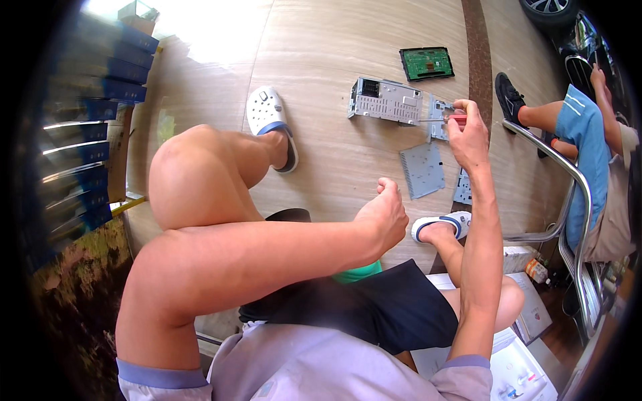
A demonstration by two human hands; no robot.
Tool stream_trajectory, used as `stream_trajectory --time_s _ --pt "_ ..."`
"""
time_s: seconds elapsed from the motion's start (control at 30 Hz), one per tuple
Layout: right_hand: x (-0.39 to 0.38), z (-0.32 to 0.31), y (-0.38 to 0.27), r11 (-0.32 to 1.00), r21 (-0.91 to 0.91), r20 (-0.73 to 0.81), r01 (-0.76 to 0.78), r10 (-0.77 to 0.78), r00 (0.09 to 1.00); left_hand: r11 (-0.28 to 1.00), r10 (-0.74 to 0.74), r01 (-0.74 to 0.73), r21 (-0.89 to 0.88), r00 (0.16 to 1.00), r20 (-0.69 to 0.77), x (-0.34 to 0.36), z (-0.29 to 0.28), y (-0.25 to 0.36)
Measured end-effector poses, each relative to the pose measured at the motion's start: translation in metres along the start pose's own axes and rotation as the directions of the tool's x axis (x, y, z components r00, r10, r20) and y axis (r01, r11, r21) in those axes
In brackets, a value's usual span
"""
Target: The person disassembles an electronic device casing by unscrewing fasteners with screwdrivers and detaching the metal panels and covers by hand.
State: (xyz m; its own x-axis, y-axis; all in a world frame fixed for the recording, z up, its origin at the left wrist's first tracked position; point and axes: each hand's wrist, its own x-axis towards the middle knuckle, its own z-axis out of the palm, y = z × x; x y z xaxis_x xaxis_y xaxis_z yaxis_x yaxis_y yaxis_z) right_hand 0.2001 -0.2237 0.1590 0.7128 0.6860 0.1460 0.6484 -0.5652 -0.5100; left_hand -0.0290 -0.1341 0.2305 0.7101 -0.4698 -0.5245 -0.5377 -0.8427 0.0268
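Observation:
My right hand (470, 137) grips a red-handled screwdriver (458, 120), its shaft pointing left to the silver car-stereo chassis (384, 101) on the floor. Beside the chassis is a small silver metal piece (439, 107); a green circuit board in a black frame (426, 63) lies above it. A flat grey metal plate (421, 170) and another metal part (463, 187) lie below. My left hand (384, 214) hangs past my knee, fingers curled; whatever they may hold is hidden.
Stacked blue boxes (107, 87) line the left side. My white clogs (264, 107) rest on the tiled floor (314, 47). At right another person's leg (582, 147) is beside a chrome chair frame (558, 154), below a car wheel (548, 10). Papers and a white tray (508, 367) are lower right.

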Motion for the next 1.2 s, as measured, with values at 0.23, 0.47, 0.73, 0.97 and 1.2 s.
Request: stream_trajectory --time_s 0.23,0.47,0.73,0.97,1.2 --pt "0.004 -0.005 -0.004 0.977 -0.097 0.083 -0.192 0.2 0.976 1.0 -0.006 0.006 -0.024 1.0 -0.004 -0.001 0.001 0.0" --pt "0.0 0.004 -0.01 0.995 -0.097 -0.069 0.037 -0.044 0.997 0.998 -0.012 0.012 -0.062 1.0 -0.002 0.0 0.001 0.001" --pt "0.001 -0.002 -0.015 0.967 -0.124 0.088 -0.221 0.232 0.969 0.997 -0.043 0.042 -0.069 0.999 -0.017 0.005 0.0 0.003" --pt "0.002 -0.011 -0.015 0.978 -0.203 0.03 -0.049 0.056 0.998 0.999 -0.018 0.017 -0.052 0.999 -0.028 0.009 -0.007 0.005" --pt "-0.006 -0.001 -0.008 0.987 0.054 0.077 -0.15 0.146 0.986 0.999 -0.025 0.024 -0.033 1.0 -0.008 0.008 -0.002 0.005"
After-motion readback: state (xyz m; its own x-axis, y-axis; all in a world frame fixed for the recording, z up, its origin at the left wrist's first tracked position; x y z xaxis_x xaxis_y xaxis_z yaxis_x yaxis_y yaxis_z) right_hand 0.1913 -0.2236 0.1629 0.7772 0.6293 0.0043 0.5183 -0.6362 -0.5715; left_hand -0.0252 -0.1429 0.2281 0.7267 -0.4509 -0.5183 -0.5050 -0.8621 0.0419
